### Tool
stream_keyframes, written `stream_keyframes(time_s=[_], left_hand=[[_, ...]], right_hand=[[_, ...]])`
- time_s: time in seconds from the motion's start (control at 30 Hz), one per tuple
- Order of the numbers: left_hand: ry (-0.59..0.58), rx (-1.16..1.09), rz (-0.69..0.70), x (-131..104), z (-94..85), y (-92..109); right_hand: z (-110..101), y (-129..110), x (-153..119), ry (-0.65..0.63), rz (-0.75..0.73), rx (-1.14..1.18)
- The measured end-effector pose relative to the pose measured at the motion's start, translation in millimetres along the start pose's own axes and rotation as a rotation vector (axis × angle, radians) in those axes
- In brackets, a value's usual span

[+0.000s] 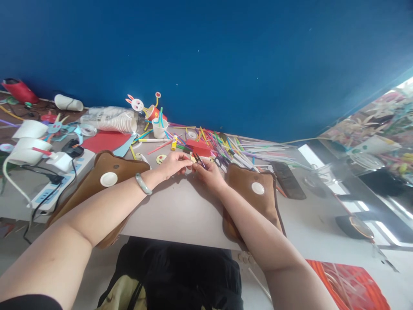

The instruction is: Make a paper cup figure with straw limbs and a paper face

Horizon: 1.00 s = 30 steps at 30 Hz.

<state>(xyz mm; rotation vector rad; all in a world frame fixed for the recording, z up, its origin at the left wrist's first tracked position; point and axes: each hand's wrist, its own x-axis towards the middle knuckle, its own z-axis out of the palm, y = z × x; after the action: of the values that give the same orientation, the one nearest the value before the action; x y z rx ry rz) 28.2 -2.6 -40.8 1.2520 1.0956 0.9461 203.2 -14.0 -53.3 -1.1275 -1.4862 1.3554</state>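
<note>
Over the near part of the table, my left hand (176,165) and my right hand (208,173) almost meet at the fingertips. The right one is closed around a pair of dark scissors (198,160), their blades pointing up and away. My left thumb and fingers are pinched on a small pale yellowish piece (192,158), too small to make out well. A round yellow face cutout (161,159) lies just left of the left hand. Beyond the hands are a yellow glue stick (174,143) and a folded red paper piece (200,147).
Brown cushions (109,165) lie under both forearms. Many coloured straws and sticks (238,150) spread along the blue wall (206,64). A white cup (159,128), a bagged stack of paper cups (119,121) and a power strip (48,189) stand left; a dark phone (288,180) lies right.
</note>
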Motion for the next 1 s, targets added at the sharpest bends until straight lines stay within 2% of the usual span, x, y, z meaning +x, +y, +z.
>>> stream_keyframes(time_s=[0.17, 0.33, 0.63, 0.77, 0.93, 1.0], left_hand=[[0.031, -0.05, -0.033, -1, -1.6, 8], [0.039, -0.116, -0.088, 1, -3.7, 10], [0.021, -0.154, -0.094, 2, -2.4, 11], [0.063, -0.163, -0.106, 2, -4.1, 12], [-0.057, -0.092, -0.029, 0, -1.4, 8], [-0.064, -0.082, 0.01, -1, 1.4, 5]], right_hand=[[1, -6, -3, 0.033, -0.031, -0.045], [2, -7, -2, 0.041, 0.008, 0.033], [-1, -1, 2, -0.014, 0.062, 0.192], [-1, -1, 2, -0.021, 0.075, 0.247], [0, 2, 3, -0.027, 0.071, 0.256], [1, 3, 3, -0.04, 0.068, 0.248]])
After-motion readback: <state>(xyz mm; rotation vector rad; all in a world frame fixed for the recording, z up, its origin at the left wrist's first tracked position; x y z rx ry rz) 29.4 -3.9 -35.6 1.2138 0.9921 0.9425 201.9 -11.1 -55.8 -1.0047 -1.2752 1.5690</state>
